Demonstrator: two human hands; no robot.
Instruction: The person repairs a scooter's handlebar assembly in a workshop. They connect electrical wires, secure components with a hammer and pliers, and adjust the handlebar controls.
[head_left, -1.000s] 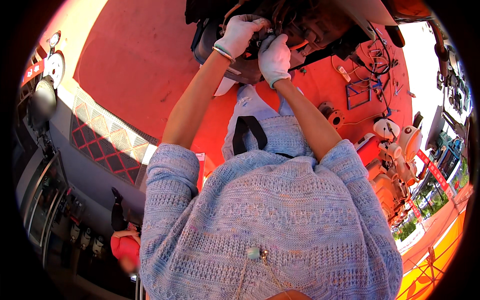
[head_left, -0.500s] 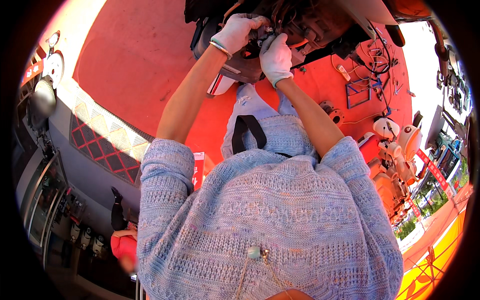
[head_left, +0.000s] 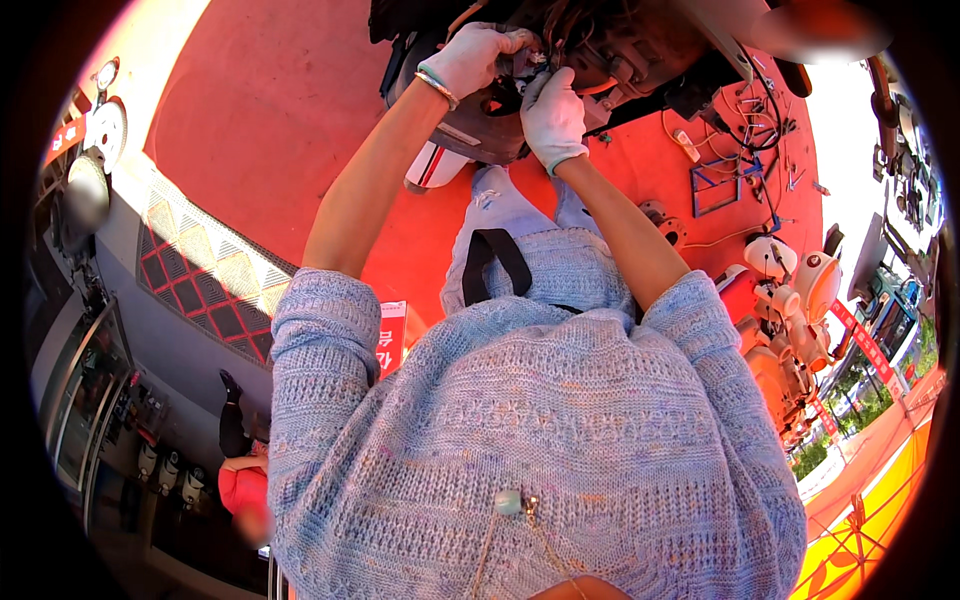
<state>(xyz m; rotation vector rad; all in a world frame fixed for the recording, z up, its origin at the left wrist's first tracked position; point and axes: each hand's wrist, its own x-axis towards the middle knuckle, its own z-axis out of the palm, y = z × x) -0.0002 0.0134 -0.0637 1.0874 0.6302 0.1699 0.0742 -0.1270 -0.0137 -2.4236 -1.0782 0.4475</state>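
My left hand (head_left: 468, 60), in a white glove, reaches into the dark underside of a motor scooter (head_left: 440, 115) at the top of the view. Its fingers are bent and pinched at a cluster of small metal parts and wires (head_left: 528, 66). My right hand (head_left: 553, 115), gloved too, comes at the same cluster from the right, thumb and fingers closed together. Whatever the fingertips grip is too small and partly hidden to name. An orange cable (head_left: 600, 88) runs just beside my right fingertips. Below the hands is the scooter's grey, rounded housing (head_left: 480, 135).
Red matting (head_left: 270, 110) covers the ground. To the right lie a blue metal frame (head_left: 716, 190), a white power strip (head_left: 686, 145), cables and scattered tools. Farther right stand orange scooters (head_left: 785, 340). A person in red (head_left: 243, 490) is at the lower left, near a patterned mat (head_left: 200, 285).
My left wrist has shifted slightly up and to the left, its fingers still at the small parts. My right hand has hardly moved.
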